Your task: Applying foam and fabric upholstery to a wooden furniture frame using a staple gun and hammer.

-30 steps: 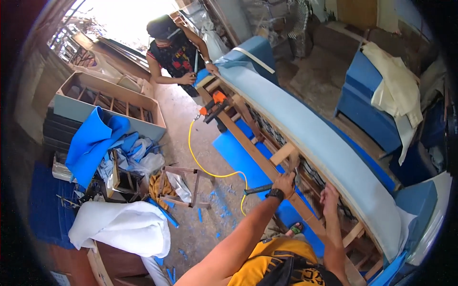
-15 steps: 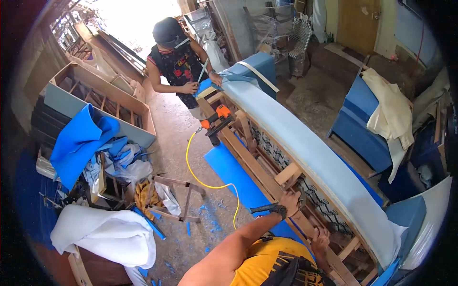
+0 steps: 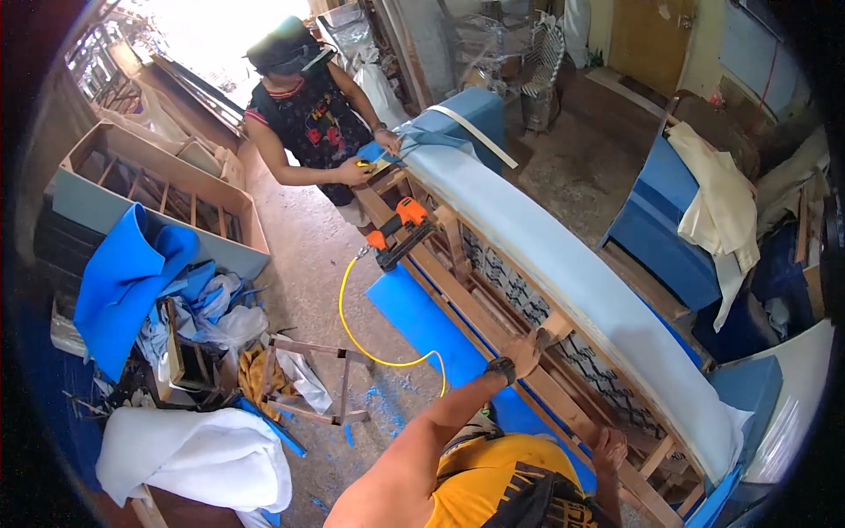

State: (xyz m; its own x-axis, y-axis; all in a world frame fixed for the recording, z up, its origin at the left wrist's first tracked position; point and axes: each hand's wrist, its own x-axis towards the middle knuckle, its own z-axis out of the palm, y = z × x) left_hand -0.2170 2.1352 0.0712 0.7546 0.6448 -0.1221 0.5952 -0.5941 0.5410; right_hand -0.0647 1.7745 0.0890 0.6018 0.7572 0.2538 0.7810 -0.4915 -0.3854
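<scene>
A long sofa frame (image 3: 466,304) of wooden rails, padded in pale blue along its far side, runs diagonally before me. My left hand (image 3: 525,354), with a dark watch at the wrist, is closed over the frame near a wooden cross block (image 3: 558,324). A small dark piece shows at its fingers; its kind I cannot make out. Lower right, my right hand (image 3: 609,451) curls its fingers on the near wooden rail (image 3: 576,421). An orange and black staple gun (image 3: 407,231) lies across the frame farther up, joined to a yellow air hose (image 3: 346,317).
A co-worker (image 3: 308,114) stands at the frame's far end, one hand on a small yellow thing, the other on blue fabric. Left are a wooden-framed box (image 3: 163,189), blue foam (image 3: 132,273), white padding (image 3: 198,462) and a small wooden frame (image 3: 308,348). A blue seat piece (image 3: 660,238) stands right.
My left hand has shifted; the dark tool-like bar beside its wrist no longer shows there. My right hand sits slightly farther right in view. The co-worker's hands moved slightly, and a yellow thing shows.
</scene>
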